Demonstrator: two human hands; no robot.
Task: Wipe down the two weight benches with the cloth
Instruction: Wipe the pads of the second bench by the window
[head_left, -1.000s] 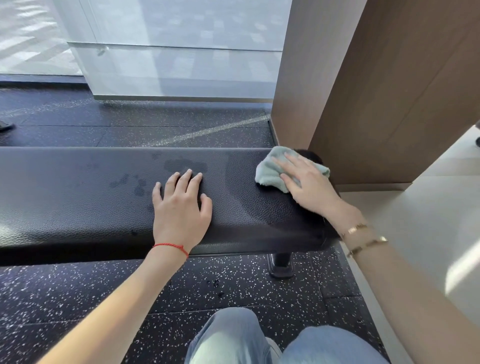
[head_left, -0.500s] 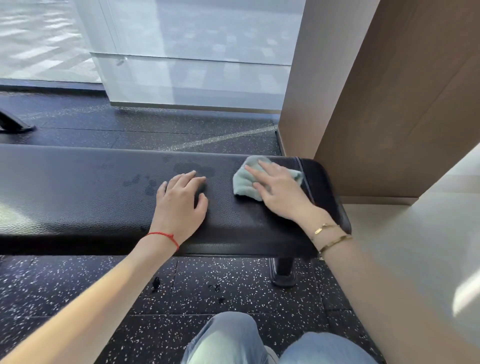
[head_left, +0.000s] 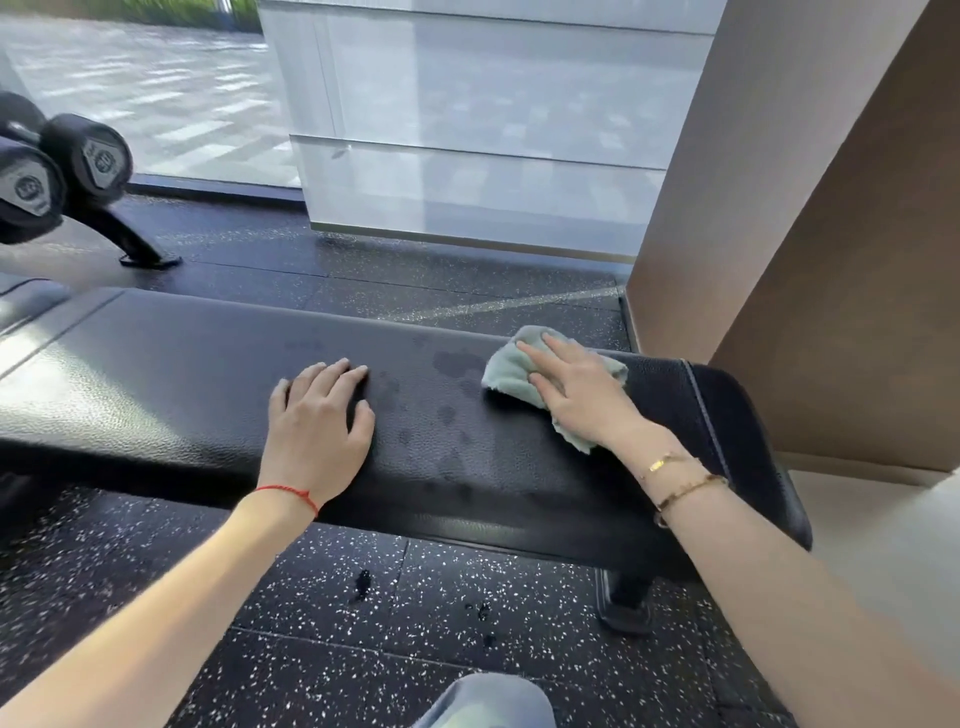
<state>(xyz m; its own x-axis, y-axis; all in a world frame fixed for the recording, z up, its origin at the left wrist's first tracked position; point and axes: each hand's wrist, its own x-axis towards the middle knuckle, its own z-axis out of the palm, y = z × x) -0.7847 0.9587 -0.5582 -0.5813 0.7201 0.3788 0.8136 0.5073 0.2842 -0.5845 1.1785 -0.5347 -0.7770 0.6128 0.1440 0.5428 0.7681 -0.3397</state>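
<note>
While the left hand (head_left: 317, 421) rests flat on the bench (head_left: 156, 395), right hand (head_left: 582, 395) presses cloth (head_left: 506, 371), fingers straight.

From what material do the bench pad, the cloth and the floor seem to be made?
Bench pad: black leather-like covering, likely vinyl; pebbled grain, soft sheen, a stitched seam.
Cloth: pale green, soft and fuzzy, probably microfibre; frayed edges.
Floor: likely rubber tiles; matt black with white flecks and visible joints.

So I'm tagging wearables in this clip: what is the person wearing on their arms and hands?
Both forearms are bare, with no sleeves or gloves. The left wrist carries a thin red string bracelet. The right wrist carries two slim gold bracelets. No rings show on the fingers.
</note>
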